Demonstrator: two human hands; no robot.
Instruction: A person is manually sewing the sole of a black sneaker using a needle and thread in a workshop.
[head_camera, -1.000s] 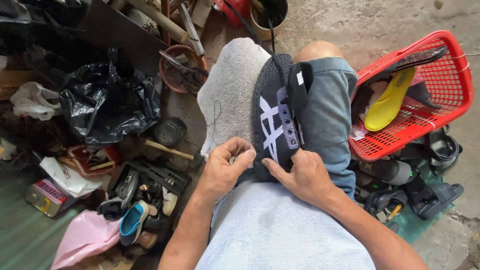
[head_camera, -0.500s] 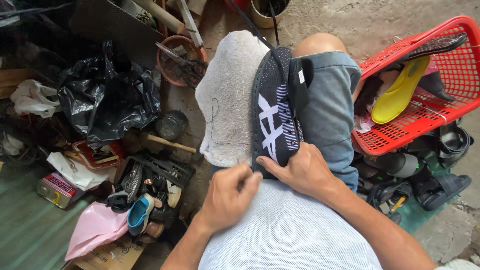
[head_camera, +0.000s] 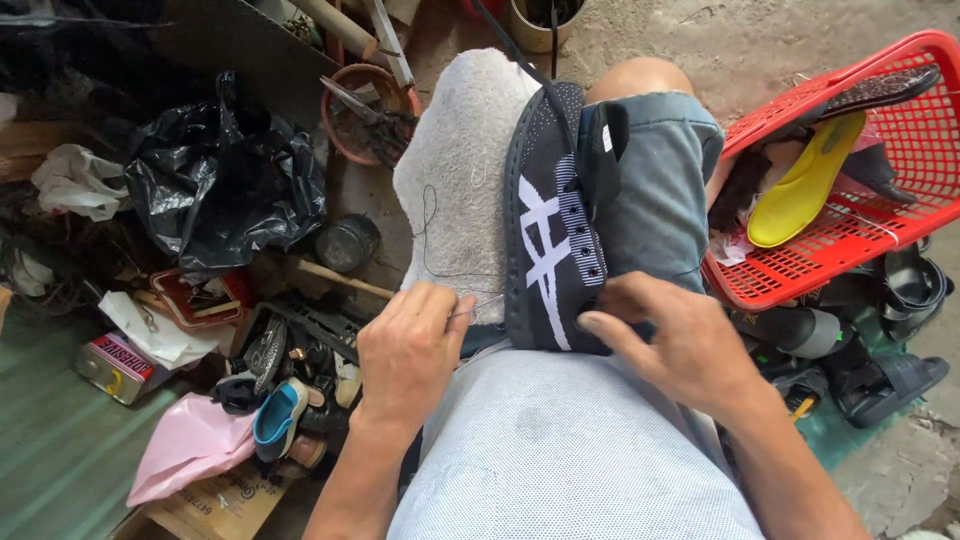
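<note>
1. Left hand (head_camera: 410, 345) sits at about 7 o'clock in the view, fingers pinched together on a thin needle (head_camera: 478, 308) whose tip points at the shoe's sole edge, a grip that suits fine stitching.
2. Right hand (head_camera: 680, 345), at 4 o'clock, clamps on the black shoe (head_camera: 555, 230), bracing it against the lap so it cannot twist.
3. Dark thread (head_camera: 428, 235) loops from the needle up across the grey towel (head_camera: 460, 160), which pads the knee beneath the shoe.
4. At 2 o'clock a red basket (head_camera: 850, 230) holds a yellow insole (head_camera: 805, 185); at 9 o'clock lies a black bag (head_camera: 225, 185) among scattered tools.
</note>
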